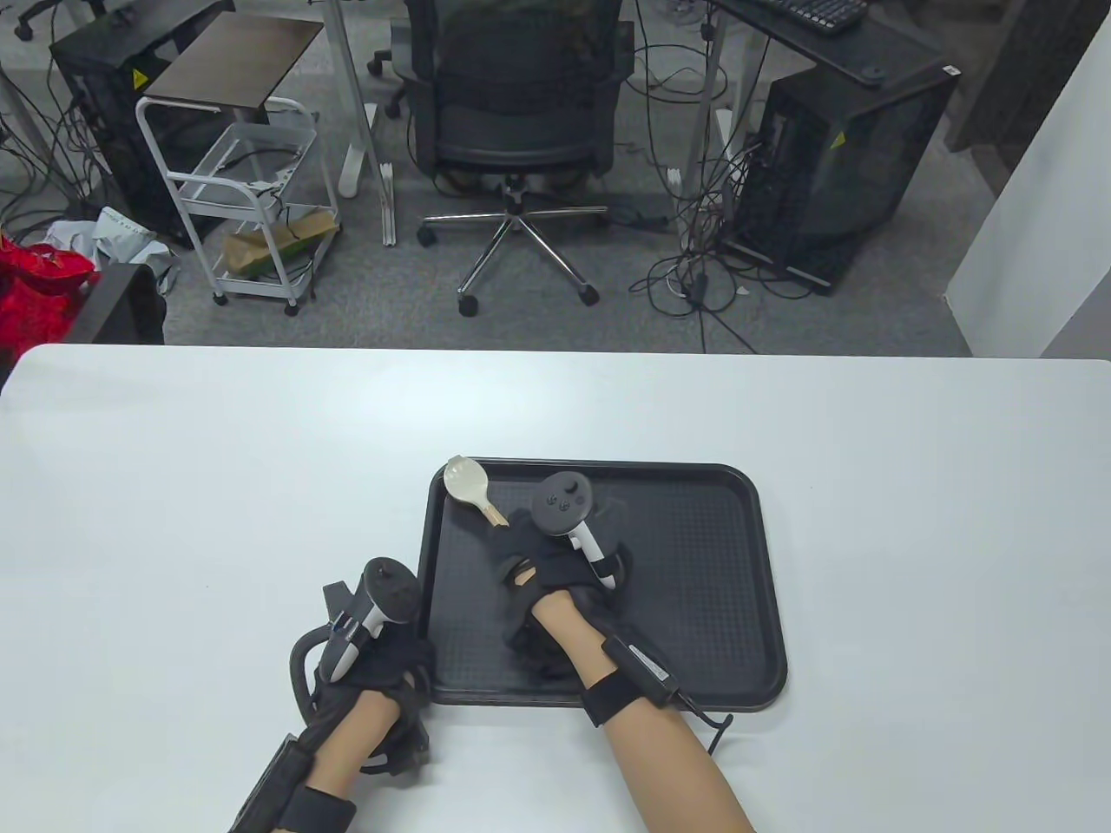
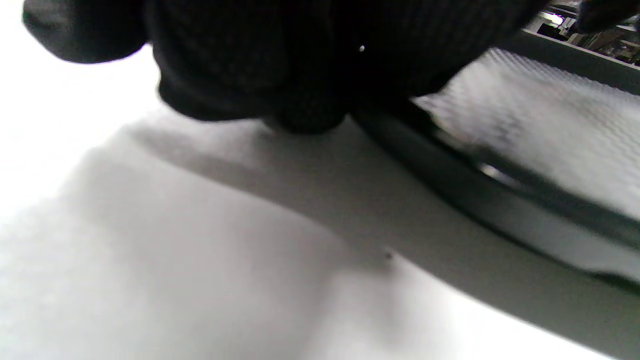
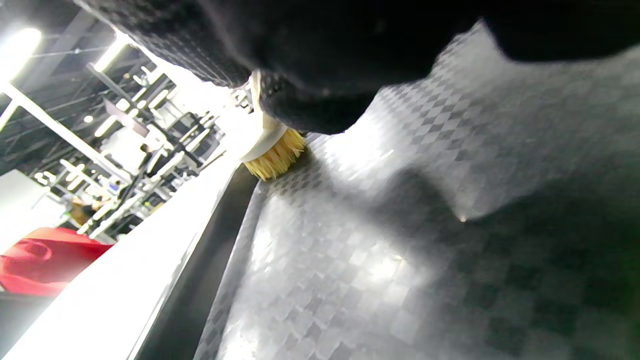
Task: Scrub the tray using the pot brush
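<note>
- The scrubbing is looking underway: the right hand (image 1: 555, 555) is clamping its fingers on the brush (image 1: 469, 488), working the tray's (image 1: 694, 607) far-left corner; most of the tray is likely left.
- The left hand (image 1: 382, 642) is resting at the tray's near-left rim; its finger state I cannot tell.
- Only the right wrist view is showing bristles (image 3: 275, 157) touching the tray floor.

Pot brush (image 1: 466, 482) bristles-down in black tray (image 1: 694, 573).
</note>
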`<state>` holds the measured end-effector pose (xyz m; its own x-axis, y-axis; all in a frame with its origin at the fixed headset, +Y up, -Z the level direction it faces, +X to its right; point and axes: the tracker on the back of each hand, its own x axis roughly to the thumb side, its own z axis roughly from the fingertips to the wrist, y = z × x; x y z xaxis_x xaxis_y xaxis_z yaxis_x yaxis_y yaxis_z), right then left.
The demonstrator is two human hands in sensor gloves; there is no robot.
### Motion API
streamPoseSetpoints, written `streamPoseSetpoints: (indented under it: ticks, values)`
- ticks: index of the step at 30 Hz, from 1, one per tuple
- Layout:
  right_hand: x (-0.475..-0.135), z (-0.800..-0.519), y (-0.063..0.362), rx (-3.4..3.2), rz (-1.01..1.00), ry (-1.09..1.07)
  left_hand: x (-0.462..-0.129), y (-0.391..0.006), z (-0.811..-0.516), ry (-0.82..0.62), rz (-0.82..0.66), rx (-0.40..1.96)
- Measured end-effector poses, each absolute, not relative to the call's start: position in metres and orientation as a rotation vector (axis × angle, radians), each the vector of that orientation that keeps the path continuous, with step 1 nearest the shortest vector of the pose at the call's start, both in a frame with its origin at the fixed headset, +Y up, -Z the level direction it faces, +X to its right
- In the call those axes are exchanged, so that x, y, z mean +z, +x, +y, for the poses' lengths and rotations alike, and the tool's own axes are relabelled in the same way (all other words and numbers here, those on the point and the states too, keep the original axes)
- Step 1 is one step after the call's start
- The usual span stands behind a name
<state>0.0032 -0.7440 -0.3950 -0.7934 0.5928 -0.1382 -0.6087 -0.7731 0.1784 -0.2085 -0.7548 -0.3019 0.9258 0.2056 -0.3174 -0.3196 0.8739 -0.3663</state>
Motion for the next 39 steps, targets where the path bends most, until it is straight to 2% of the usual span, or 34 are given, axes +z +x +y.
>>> streamPoseSetpoints:
  ticks: [14, 26, 39]
  values:
    - [-0.378, -0.731, 0.053, 2.575, 0.247, -0.302, -0.301, -0.211, -0.756, -0.435, 0.283, 0.309]
    - [-0.37, -0.728, 0.124, 2.583, 0.212, -0.483, -0.301, -0.212, -0.756, -0.442, 0.292, 0.326]
    - [-0.364, -0.721, 0.197, 2.417, 0.291, -0.655, -0.302, -0.213, -0.756, -0.444, 0.294, 0.327]
